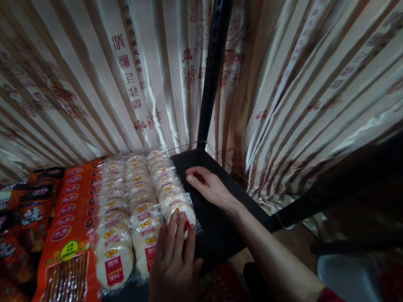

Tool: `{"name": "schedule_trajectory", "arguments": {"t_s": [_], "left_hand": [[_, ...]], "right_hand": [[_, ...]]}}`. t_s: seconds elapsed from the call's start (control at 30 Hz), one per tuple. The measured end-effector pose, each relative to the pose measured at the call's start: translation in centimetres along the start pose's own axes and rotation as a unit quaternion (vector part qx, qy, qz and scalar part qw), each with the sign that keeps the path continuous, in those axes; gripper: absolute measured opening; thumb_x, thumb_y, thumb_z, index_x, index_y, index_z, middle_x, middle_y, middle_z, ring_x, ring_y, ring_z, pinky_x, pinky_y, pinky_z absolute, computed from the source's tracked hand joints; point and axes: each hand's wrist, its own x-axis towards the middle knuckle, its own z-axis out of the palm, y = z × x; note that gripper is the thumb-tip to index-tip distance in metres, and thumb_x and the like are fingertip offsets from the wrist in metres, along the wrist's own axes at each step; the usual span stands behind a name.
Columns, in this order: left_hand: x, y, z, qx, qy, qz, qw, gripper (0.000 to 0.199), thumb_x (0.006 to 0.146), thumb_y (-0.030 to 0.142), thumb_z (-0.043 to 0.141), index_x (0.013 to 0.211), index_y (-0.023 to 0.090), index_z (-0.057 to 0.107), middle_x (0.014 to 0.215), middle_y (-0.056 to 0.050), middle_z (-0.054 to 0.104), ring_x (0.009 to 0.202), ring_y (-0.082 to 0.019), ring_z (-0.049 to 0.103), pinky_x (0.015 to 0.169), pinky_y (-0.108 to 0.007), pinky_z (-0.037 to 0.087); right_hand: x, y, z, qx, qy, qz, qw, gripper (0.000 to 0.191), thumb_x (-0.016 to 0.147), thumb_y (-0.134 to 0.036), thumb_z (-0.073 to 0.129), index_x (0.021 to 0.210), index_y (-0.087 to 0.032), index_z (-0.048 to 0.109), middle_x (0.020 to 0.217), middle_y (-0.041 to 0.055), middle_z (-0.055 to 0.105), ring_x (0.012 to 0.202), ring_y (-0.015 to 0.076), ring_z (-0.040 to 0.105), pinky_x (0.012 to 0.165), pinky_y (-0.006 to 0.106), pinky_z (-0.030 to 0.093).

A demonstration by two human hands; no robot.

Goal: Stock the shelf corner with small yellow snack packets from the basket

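Three cracker columns (140,197) laid, centre-left; rightmost shorter. Left hand (173,264) flat on front packet (185,211); right hand (211,188) half-open, empty.

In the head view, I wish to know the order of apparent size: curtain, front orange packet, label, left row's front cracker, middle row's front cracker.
1. Curtain
2. Front orange packet
3. Left row's front cracker and middle row's: unsure, left hand partly covers the latter
4. Yellow-green label
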Motion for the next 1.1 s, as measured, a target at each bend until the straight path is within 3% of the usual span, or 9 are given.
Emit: {"name": "schedule_trajectory", "arguments": {"t_s": [0.1, 0.27, 0.53, 0.67, 1.1], "left_hand": [[-0.7, -0.1, 0.3, 0.020, -0.014, -0.030, 0.999, 0.050, 0.083, 0.039, 0.043, 0.127, 0.016, 0.049, 0.139, -0.013, 0.042, 0.132, -0.028, 0.032, 0.105, -0.044, 0.028], [-1.6, -0.8, 0.7, 0.041, -0.047, -0.045, 0.997, 0.053, 0.082, 0.039, 0.045, 0.131, 0.019, 0.045, 0.142, -0.012, 0.039, 0.132, -0.029, 0.032, 0.104, -0.046, 0.029], [-2.0, -1.1, 1.3, 0.042, -0.053, -0.043, 0.997, 0.053, 0.082, 0.040, 0.045, 0.132, 0.021, 0.043, 0.143, -0.012, 0.037, 0.131, -0.028, 0.034, 0.104, -0.046, 0.030], [-1.8, -1.2, 1.2, 0.033, -0.052, -0.049, 0.997, 0.052, 0.084, 0.042, 0.044, 0.131, 0.022, 0.044, 0.142, -0.012, 0.038, 0.132, -0.027, 0.033, 0.106, -0.046, 0.025], [-1.4, -1.4, 0.7, 0.030, -0.036, -0.050, 0.998, 0.050, 0.084, 0.042, 0.044, 0.129, 0.022, 0.048, 0.139, -0.012, 0.043, 0.131, -0.025, 0.035, 0.109, -0.042, 0.018]], "right_hand": [[0.0, 0.1, 1.1, 0.024, 0.059, -0.021, 0.998, 0.049, 0.088, -0.052, 0.036, 0.125, -0.021, 0.047, 0.127, 0.0098, 0.049, 0.111, 0.0183, 0.051, 0.098, 0.035, 0.040], [-0.4, 0.2, 3.0, 0.010, 0.016, -0.009, 1.000, 0.060, 0.089, -0.058, 0.024, 0.136, -0.023, 0.036, 0.144, 0.0060, 0.034, 0.135, 0.0192, 0.025, 0.113, 0.039, 0.020], [-0.6, 0.5, 4.2, 0.008, -0.034, -0.016, 0.999, 0.064, 0.088, -0.061, 0.021, 0.133, -0.021, 0.043, 0.144, 0.0055, 0.036, 0.136, 0.0189, 0.023, 0.114, 0.039, 0.017], [-0.6, 0.5, 4.5, -0.008, -0.039, -0.017, 0.999, 0.062, 0.088, -0.060, 0.022, 0.131, -0.022, 0.045, 0.143, 0.0042, 0.037, 0.137, 0.0189, 0.020, 0.114, 0.040, 0.015], [-0.7, 0.4, 5.1, -0.067, -0.018, -0.035, 0.997, 0.061, 0.090, -0.055, 0.023, 0.130, -0.015, 0.045, 0.140, 0.0131, 0.039, 0.133, 0.0195, 0.030, 0.112, 0.039, 0.022]]}}
